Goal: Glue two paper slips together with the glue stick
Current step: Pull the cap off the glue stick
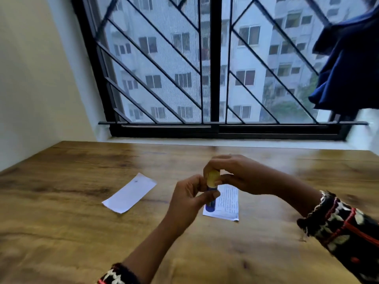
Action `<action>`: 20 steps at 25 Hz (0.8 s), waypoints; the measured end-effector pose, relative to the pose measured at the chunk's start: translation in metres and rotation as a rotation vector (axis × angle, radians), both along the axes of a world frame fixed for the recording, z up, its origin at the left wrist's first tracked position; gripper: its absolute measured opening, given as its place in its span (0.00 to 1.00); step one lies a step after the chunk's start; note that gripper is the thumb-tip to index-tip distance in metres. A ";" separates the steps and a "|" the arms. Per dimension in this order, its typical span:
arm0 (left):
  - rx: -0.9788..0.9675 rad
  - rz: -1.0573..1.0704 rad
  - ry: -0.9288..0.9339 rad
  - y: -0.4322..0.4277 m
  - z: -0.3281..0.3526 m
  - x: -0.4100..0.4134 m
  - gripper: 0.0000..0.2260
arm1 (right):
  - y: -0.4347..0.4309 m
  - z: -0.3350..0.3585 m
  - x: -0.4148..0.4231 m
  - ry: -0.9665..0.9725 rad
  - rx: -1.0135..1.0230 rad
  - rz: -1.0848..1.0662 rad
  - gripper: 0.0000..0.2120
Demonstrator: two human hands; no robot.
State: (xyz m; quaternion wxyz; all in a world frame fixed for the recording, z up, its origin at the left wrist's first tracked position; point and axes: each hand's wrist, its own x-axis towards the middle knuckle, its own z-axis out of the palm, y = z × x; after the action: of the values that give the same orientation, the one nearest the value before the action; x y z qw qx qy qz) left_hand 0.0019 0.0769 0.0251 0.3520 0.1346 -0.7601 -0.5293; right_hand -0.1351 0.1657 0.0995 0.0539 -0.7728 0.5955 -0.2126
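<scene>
I hold a glue stick (pixel 211 202) upright above the wooden table (pixel 82 232). It has a blue body and a yellow cap. My left hand (pixel 187 198) grips the blue body from the left. My right hand (pixel 235 174) pinches the yellow cap (pixel 213 178) from above. A blank white paper slip (pixel 129 195) lies on the table to the left of my hands. A second slip (pixel 227 202), with printed lines on it, lies under and behind the glue stick, partly hidden by it.
A barred window (pixel 213 64) runs along the table's far edge. A cream wall (pixel 34 78) closes the left side. Dark blue cloth (pixel 348 64) hangs at the upper right.
</scene>
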 end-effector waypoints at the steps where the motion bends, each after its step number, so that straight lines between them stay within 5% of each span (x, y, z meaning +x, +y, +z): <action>1: -0.004 0.021 0.009 0.007 0.000 0.003 0.02 | 0.007 0.004 0.005 0.004 0.022 0.008 0.09; 7: -0.052 0.189 0.023 0.034 -0.002 0.010 0.07 | 0.029 0.008 0.031 0.126 -0.055 -0.401 0.15; 12: -0.083 0.185 0.000 0.039 -0.003 0.010 0.09 | 0.040 0.012 0.039 0.059 0.071 -0.353 0.07; 20: -0.104 0.160 -0.002 0.044 -0.011 -0.001 0.08 | 0.043 0.001 0.036 0.135 0.062 -0.483 0.12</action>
State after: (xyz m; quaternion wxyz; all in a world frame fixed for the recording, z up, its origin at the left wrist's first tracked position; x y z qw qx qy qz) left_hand 0.0012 0.1212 0.0141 0.3988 0.1772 -0.7737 -0.4592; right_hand -0.0991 0.2089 0.1009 -0.0145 -0.6186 0.7713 -0.1490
